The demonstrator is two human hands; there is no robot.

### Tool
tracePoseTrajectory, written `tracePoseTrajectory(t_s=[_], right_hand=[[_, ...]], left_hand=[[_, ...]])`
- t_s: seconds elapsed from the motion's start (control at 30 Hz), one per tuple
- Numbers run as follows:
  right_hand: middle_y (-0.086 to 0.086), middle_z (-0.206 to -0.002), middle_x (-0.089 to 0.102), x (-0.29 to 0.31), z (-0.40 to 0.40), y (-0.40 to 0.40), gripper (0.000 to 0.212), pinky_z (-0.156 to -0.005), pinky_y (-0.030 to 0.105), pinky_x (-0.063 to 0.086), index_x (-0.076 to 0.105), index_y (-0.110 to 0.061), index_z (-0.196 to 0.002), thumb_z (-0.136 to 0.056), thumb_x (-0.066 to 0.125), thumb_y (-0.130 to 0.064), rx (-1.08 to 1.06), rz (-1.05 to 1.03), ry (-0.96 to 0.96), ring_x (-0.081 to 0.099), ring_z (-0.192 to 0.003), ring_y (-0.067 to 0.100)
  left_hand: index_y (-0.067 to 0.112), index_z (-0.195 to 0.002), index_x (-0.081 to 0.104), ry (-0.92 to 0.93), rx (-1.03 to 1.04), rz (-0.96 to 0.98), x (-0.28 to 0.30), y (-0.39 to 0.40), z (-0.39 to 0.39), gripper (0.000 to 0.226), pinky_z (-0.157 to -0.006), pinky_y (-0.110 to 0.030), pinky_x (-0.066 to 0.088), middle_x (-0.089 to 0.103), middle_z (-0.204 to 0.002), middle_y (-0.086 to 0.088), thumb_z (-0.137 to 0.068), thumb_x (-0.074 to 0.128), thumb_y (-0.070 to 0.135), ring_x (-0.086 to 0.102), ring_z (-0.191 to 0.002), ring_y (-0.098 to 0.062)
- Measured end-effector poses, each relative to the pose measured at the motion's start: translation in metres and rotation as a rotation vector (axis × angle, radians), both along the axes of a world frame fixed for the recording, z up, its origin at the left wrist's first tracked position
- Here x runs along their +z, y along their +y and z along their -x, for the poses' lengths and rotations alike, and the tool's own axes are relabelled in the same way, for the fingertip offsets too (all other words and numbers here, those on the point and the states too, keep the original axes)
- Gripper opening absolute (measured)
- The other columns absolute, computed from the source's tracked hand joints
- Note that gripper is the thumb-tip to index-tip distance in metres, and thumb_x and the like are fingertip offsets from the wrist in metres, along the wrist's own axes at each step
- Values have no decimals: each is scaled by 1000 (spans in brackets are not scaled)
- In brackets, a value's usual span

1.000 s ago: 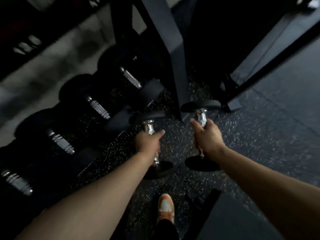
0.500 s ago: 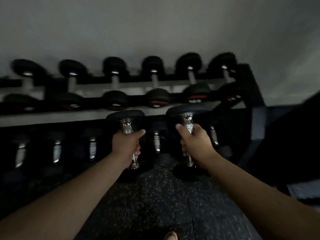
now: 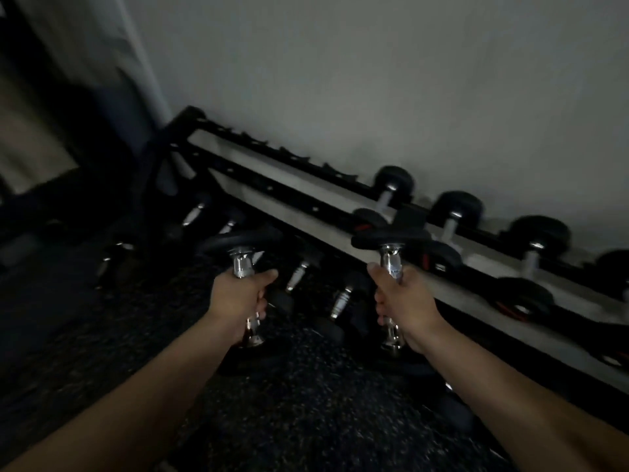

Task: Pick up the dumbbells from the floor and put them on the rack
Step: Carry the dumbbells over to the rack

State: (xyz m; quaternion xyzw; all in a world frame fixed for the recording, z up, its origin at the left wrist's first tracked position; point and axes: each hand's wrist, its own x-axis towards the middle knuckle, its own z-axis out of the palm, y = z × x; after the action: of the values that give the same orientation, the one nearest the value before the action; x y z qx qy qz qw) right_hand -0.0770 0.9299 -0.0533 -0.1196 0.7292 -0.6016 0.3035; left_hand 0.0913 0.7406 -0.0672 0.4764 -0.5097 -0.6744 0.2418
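Each hand holds a black dumbbell by its chrome handle, held upright in front of me. My left hand (image 3: pixel 238 296) grips the left dumbbell (image 3: pixel 242 245), its upper head over the rack's lower tier. My right hand (image 3: pixel 405 306) grips the right dumbbell (image 3: pixel 389 237), whose upper head is level with the front rail of the black rack (image 3: pixel 272 194). The rack runs diagonally from upper left to lower right against the wall. The left stretch of its top tier holds no dumbbells. The lower heads of both held dumbbells are dark and hard to make out.
Several racked dumbbells (image 3: pixel 456 207) fill the top tier on the right. More dumbbells (image 3: pixel 340 303) with chrome handles lie on the lower tier behind my hands. Dark speckled rubber floor (image 3: pixel 306 403) lies below. A grey wall (image 3: pixel 374 80) stands behind the rack, dark equipment at far left.
Both hands have carried the dumbbells up from floor level. The view swung left along the rack, from a full section to one whose left part holds nothing, and the frame is now tilted.
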Motion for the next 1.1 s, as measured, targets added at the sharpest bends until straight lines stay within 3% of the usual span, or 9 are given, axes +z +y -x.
tracePoseTrajectory(t_s=[0.23,0.57,0.73,1.1], right_hand=[[2,-58,54,-3,-20,-163,29,-41,26,44,51,-16,-82,-91,66,-39,281,-10,12,49,-44,11],[3,-62,52,6,-14,-370,30,-40,26,43,51,-15,-88,-91,66,-40,569,17,-13,46,-44,11],[-2,-61,55,6,-22,-459,29,-40,25,46,55,-15,-91,-90,67,-42,633,9,-10,50,-42,9],[-4,-55,54,-22,-80,-641,29,-39,24,44,54,-18,-85,-88,68,-44,550,-31,-34,48,-41,7]], left_hand=[[14,-67,44,-20,220,55,2,-113,-61,37,-37,-27,34,43,-46,-3,-77,80,13,37,-33,-18],[15,-69,42,-25,468,96,15,-249,-69,40,-38,-27,36,43,-46,-4,-74,82,20,38,-34,-20],[14,-78,46,2,527,99,18,-319,-76,35,-38,-27,36,42,-48,-2,-76,81,16,37,-37,-20],[14,-64,44,-63,451,102,-18,-519,-126,40,-38,-26,36,44,-46,-2,-73,84,19,39,-35,-18]])
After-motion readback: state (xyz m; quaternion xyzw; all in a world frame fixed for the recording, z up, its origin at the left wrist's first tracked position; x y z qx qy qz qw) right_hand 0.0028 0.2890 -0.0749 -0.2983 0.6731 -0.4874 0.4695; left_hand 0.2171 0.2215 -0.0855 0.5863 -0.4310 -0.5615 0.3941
